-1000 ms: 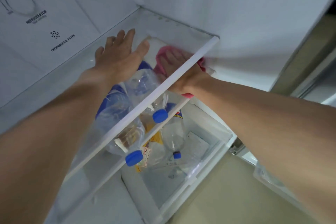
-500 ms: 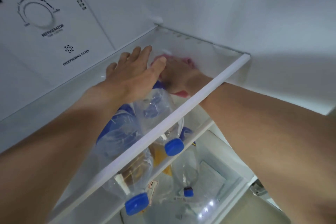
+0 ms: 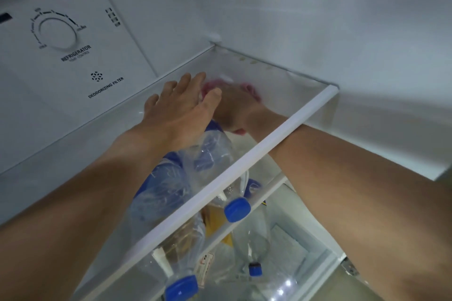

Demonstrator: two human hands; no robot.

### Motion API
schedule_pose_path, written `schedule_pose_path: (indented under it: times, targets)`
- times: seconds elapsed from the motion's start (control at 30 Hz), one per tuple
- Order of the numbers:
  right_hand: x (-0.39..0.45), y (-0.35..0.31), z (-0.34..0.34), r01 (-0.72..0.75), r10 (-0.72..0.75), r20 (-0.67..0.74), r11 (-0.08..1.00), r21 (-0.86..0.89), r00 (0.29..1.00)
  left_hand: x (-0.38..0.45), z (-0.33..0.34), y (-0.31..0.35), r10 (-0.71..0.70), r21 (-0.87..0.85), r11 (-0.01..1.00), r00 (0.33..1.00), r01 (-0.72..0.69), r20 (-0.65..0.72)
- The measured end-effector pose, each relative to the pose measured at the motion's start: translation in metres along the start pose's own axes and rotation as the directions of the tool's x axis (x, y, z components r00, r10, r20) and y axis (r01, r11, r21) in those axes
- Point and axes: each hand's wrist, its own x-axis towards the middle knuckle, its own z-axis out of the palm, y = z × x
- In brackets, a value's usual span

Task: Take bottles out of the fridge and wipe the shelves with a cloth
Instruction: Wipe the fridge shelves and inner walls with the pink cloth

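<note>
My left hand [image 3: 181, 107] lies flat, fingers apart, on top of the upper glass shelf [image 3: 269, 145]. My right arm passes under that shelf's white front trim. My right hand [image 3: 232, 110] shows blurred through the glass, closed on a pink cloth [image 3: 250, 88] just right of my left thumb. On the shelf below lie clear plastic bottles with blue labels and blue caps: one [image 3: 212, 154] directly under my left hand, a second [image 3: 159, 193] to its left. A smaller bottle [image 3: 254, 247] lies lower down.
The white control panel with its dial [image 3: 57, 32] fills the back wall at upper left. The fridge's right side wall [image 3: 367, 56] is close to the shelf end. A clear drawer [image 3: 310, 259] sits at the bottom, with yellow packaging [image 3: 215, 222] behind the bottles.
My right hand with the pink cloth has slid leftward and deeper under the glass shelf, toward my left thumb. My left hand stays flat on top. The view has tilted upward.
</note>
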Motion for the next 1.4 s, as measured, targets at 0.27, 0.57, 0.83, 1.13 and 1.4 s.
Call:
schedule_pose_path:
  times: [0.27, 0.57, 0.83, 1.13, 1.4]
  targets:
    - [-0.042, 0.021, 0.016, -0.037, 0.035, -0.013, 0.976, -0.215, 0.999, -0.001, 0.000, -0.002, -0.021, -0.023, 1.000, 0.999, 0.021, 0.025]
    - [-0.127, 0.029, 0.008, -0.149, 0.147, -0.026, 0.964, -0.220, 0.989, -0.013, -0.010, 0.010, -0.140, 0.002, 0.990, 0.989, 0.140, 0.053]
    - [-0.173, 0.026, 0.008, -0.141, 0.130, -0.073, 0.975, -0.174, 0.989, -0.045, -0.006, 0.023, -0.229, -0.037, 0.972, 0.967, 0.234, 0.115]
    - [-0.204, 0.013, 0.014, -0.201, 0.202, -0.067, 0.979, 0.017, 0.977, -0.071, -0.007, 0.029, -0.137, -0.046, 0.989, 0.985, 0.142, 0.107]
    - [-0.240, -0.048, -0.031, -0.123, 0.887, -0.172, 0.246, 0.961, 0.429, -0.106, -0.014, 0.033, -0.042, 0.063, 0.997, 0.995, 0.036, 0.094]
